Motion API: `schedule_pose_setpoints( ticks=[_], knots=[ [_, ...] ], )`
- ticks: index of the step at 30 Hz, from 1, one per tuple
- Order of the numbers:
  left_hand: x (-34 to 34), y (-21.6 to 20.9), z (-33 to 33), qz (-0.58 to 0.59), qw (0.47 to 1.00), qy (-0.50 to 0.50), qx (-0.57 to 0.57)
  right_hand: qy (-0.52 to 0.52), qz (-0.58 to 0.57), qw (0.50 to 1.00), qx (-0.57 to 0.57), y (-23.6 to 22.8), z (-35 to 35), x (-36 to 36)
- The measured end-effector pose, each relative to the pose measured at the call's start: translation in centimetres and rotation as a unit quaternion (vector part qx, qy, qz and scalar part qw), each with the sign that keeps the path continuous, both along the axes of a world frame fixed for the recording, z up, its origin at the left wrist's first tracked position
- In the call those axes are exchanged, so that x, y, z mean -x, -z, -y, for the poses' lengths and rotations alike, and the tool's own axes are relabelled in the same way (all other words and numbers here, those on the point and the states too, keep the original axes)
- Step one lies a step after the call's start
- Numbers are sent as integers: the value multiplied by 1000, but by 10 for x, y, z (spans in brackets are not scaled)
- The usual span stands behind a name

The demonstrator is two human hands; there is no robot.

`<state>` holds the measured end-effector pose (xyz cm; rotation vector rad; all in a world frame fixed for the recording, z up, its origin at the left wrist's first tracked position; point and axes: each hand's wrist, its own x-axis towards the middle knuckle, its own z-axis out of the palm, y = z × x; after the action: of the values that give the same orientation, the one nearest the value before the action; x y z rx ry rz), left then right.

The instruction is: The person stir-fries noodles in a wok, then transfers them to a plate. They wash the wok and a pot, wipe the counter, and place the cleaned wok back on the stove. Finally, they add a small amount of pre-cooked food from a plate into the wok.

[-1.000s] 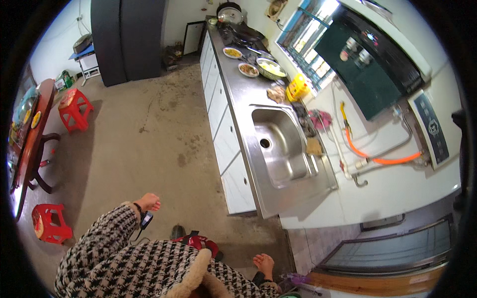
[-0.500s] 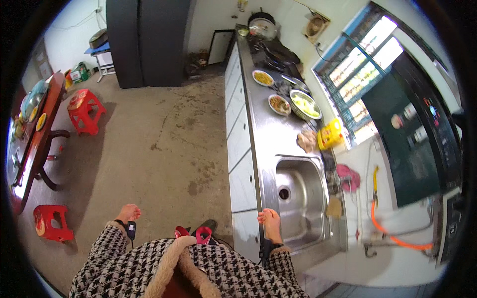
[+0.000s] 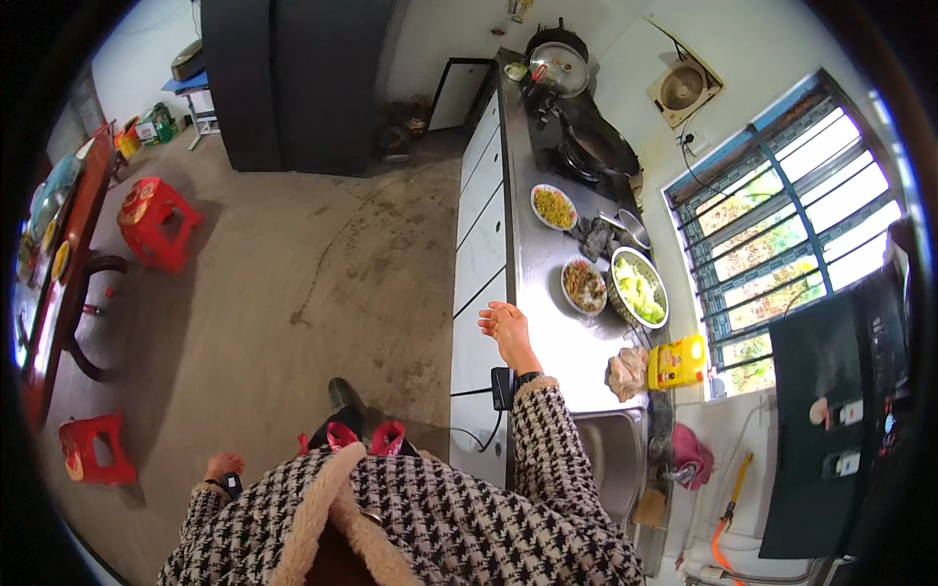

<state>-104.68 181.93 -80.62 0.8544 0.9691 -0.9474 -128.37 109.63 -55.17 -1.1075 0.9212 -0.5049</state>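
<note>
My right hand (image 3: 505, 330) hangs over the front edge of the steel counter (image 3: 532, 269), empty, fingers apart and slightly bent. It is nearest to a bowl of cooked brown food (image 3: 584, 287). Beyond that bowl are a plate of yellow-green food (image 3: 554, 207) and a colander of chopped pale green vegetable (image 3: 640, 288). A crumpled plastic bag (image 3: 627, 374) lies beside a yellow jug (image 3: 678, 362). Low at my left side, my left hand (image 3: 225, 466) hangs over the floor with loose fingers and nothing visible in it.
A black wok (image 3: 594, 151) sits on the stove at the counter's far end, near a lidded pot (image 3: 559, 68). The sink (image 3: 611, 449) is beside my right forearm. Red stools (image 3: 158, 223) and a wooden table (image 3: 73, 264) stand at the left; a dark cabinet (image 3: 303, 88) rises ahead.
I have moved forward along the counter, so the sink now lies beside my right arm and the dishes are nearer. My right hand has swung forward; my left hand has dropped back.
</note>
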Motion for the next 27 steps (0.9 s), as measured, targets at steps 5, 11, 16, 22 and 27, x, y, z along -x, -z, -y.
schedule_pose_setpoints(
  ticks=[5, 11, 16, 22, 27],
  knots=[
    [-119, 5, 67, 128, 973, 180, -68, 66, 7, 995, -68, 1, 91, -57],
    [-207, -50, 205, 270, 942, 197, -43, 150, 56, 980, -118, 59, 232, -91],
    [-216, -104, 275, 245, 962, 117, -16, 261, 123, 938, -195, 140, 343, -115],
    [-204, -174, 282, 216, 976, 13, -34, 140, -5, 966, -217, 194, 274, -201],
    [-199, -214, 270, 154, 939, 8, -307, 10, -89, 976, -196, 194, 202, -305]
  ],
)
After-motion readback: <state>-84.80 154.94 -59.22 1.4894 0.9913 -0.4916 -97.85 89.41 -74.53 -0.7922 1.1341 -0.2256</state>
